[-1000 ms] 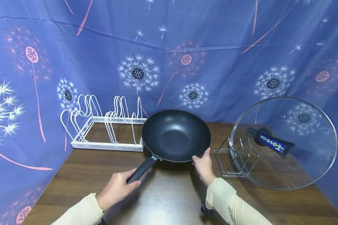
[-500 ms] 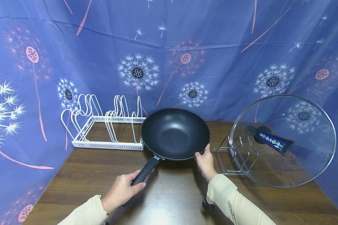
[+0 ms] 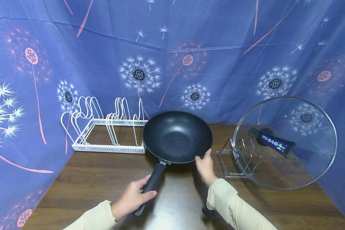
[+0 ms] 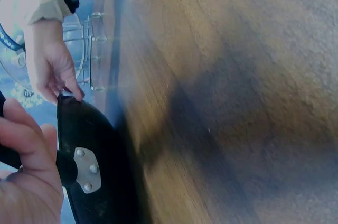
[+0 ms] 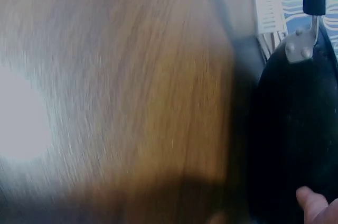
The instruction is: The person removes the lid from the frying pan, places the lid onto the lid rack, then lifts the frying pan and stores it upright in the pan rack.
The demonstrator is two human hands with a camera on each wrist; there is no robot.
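A black nonstick wok (image 3: pixel 177 137) stands mid-table, its inside facing up and its long handle (image 3: pixel 152 185) pointing toward me. My left hand (image 3: pixel 133 196) holds that handle, the thumb lying across it; in the left wrist view, curled fingers (image 4: pixel 26 145) wrap round it beside the riveted bracket (image 4: pixel 88 170). At the wok's near right rim, my right hand (image 3: pixel 205 167) grips the edge between thumb and fingers. Only its fingertips (image 5: pixel 314 203) show against the dark outer wall in the right wrist view.
A white rack (image 3: pixel 112 148) with several wire dividers stands left of the wok, close to its rim. On the right, a chrome wire rack (image 3: pixel 235 175) holds a large glass lid (image 3: pixel 304 159) upright with a black knob (image 3: pixel 271 140). A patterned blue curtain (image 3: pixel 218 76) hangs behind.
The wok's handle has swung to the right, and my left hand has moved right along with it. My right hand keeps its grip on the rim. The view has shifted slightly.
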